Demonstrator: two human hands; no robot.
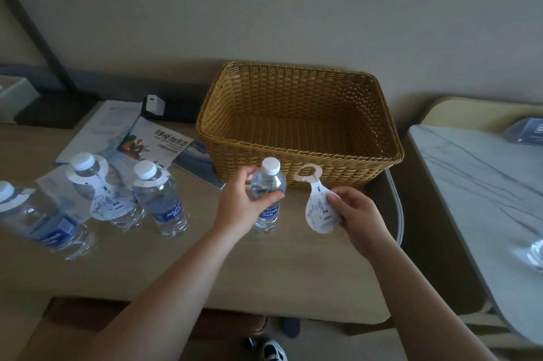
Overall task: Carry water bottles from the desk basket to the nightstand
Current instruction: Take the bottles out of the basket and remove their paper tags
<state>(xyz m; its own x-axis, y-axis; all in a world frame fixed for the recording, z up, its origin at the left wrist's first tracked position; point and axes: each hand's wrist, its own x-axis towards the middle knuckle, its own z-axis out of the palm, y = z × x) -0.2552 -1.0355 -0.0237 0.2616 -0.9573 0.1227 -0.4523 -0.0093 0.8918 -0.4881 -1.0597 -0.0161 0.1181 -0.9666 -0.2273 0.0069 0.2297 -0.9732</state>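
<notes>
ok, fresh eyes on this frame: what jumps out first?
The big empty wicker basket at the back of the desk. Just in front of it, the left hand grips an upright water bottle while the right hand holds a loose paper neck tag beside it. Three more bottles stand at the left, each wearing a tag.
</notes>
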